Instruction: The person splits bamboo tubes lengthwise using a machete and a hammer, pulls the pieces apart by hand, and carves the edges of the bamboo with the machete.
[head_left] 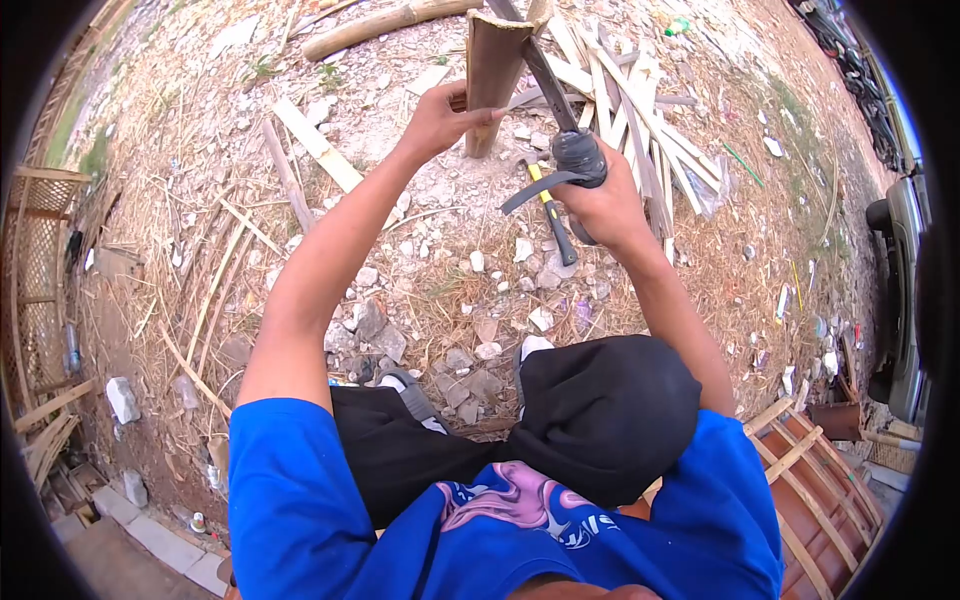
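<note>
My left hand (440, 125) grips the side of a split bamboo piece (492, 70) that stands upright on the ground. My right hand (612, 205) is wrapped around the dark, tape-bound handle of a machete (552, 88), with a loose strip of tape hanging off to the left. The blade slants up and left to the bamboo's top edge; whether it is sunk into the wall I cannot tell. Just left of my right hand, a hammer (550, 210) with a yellow and black handle lies on the ground.
Beyond my right hand lies a pile of split bamboo strips (640, 110). A whole bamboo pole (385, 28) rests at the far side. Broken stones (375, 335) lie before my feet. A slatted wooden frame (810, 480) sits at lower right, and a vehicle (900, 300) stands at the right edge.
</note>
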